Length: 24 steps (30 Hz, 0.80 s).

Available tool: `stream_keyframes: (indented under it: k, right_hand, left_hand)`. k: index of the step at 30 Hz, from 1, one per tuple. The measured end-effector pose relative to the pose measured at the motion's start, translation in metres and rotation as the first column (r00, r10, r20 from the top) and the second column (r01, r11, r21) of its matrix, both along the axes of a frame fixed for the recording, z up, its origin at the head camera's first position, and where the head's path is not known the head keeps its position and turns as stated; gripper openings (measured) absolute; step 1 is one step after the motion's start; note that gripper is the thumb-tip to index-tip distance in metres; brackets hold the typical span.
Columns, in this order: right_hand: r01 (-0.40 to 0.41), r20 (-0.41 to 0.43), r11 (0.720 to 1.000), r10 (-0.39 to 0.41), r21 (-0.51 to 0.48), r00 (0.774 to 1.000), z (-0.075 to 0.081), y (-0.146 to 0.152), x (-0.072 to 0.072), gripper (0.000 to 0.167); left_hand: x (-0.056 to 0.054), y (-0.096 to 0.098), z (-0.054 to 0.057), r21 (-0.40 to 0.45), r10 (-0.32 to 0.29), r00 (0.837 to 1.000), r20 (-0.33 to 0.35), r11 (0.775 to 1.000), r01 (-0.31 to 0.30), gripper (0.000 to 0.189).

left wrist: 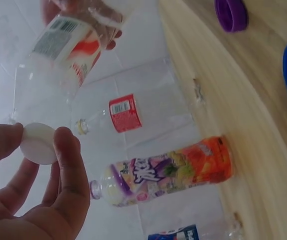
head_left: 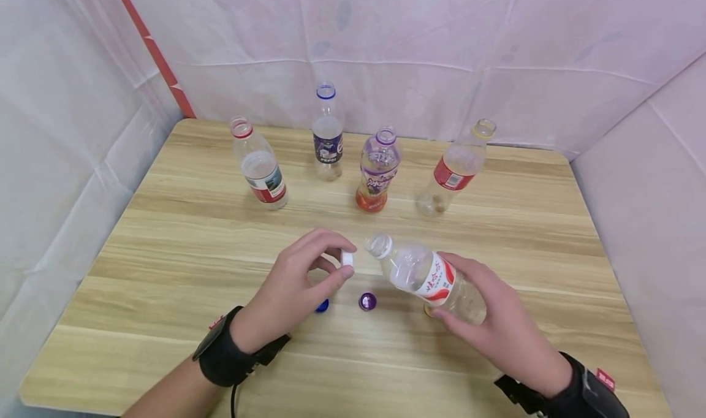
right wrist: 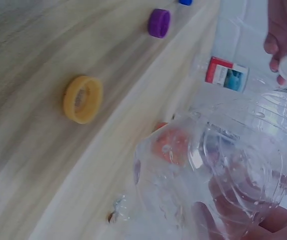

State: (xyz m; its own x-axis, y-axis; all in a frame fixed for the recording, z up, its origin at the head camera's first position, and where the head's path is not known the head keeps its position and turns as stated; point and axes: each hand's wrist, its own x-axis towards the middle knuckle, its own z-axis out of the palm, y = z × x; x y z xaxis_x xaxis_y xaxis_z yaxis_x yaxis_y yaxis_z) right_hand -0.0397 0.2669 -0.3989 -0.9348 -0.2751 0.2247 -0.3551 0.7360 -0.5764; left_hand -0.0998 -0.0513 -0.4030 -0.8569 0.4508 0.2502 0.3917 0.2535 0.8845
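Between thumb and forefinger, my left hand [head_left: 300, 283] pinches a white bottle cap [head_left: 346, 258], seen broadside in the left wrist view. My right hand [head_left: 496, 307] grips a clear plastic bottle [head_left: 410, 269] with a white and red label round its lower half. That bottle is tilted, its uncapped mouth pointing left at the white cap, a small gap apart. On the table below lie a purple cap [head_left: 367, 301], a blue cap [head_left: 322, 306] partly behind the left hand, and a yellow cap [right wrist: 83, 99] mostly covered by the right hand in the head view.
Along the back of the wooden table [head_left: 165, 252] stand several uncapped bottles: a red-ringed bottle [head_left: 259, 163], a Pepsi bottle [head_left: 328, 133], a purple-labelled juice bottle [head_left: 377, 170] and a red-labelled bottle [head_left: 456, 168]. Pale cloth [head_left: 386, 32] hangs behind and at both sides.
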Motion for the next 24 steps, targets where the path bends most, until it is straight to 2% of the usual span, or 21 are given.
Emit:
stream_keyframes:
  k: [4, 8, 11, 16, 19, 22, 24]
  right_hand:
    - [0.024, 0.017, 0.999, -0.024, -0.031, 1.0, 0.004, 0.003, 0.001, 0.088]
    - [0.039, 0.029, 0.997, -0.037, -0.07, 0.999, 0.007, 0.005, 0.001, 0.085]
    - [0.057, 0.016, 0.993, -0.056, -0.099, 0.998, 0.01, 0.007, 0.001, 0.085]
    - [0.078, -0.033, 0.988, -0.083, -0.131, 0.996, 0.017, 0.012, 0.0, 0.087]
    - [0.066, -0.061, 0.986, -0.076, -0.156, 0.995, 0.02, 0.015, 0.0, 0.09]
    - [0.058, -0.068, 0.981, -0.072, -0.187, 0.995, 0.024, 0.018, 0.0, 0.092]
    - [0.053, -0.07, 0.976, -0.07, -0.213, 0.995, 0.027, 0.019, 0.001, 0.092]
  left_hand:
    - [0.004, 0.008, -0.005, 0.024, -0.039, 0.996, 0.076, 0.999, 0.038, 0.032]
    - [0.008, 0.019, -0.011, 0.044, -0.074, 0.986, 0.149, 0.997, 0.068, 0.03]
    - [0.012, 0.029, -0.016, 0.062, -0.114, 0.979, 0.169, 0.993, 0.105, 0.025]
    - [0.015, 0.051, -0.018, 0.042, -0.191, 0.969, 0.158, 0.982, 0.186, 0.025]
    - [0.016, 0.066, -0.017, -0.024, -0.232, 0.965, 0.12, 0.971, 0.236, 0.027]
    - [0.016, 0.083, -0.015, -0.1, -0.264, 0.962, 0.064, 0.958, 0.269, 0.028]
    - [0.016, 0.095, -0.014, -0.139, -0.282, 0.958, 0.051, 0.948, 0.287, 0.029]
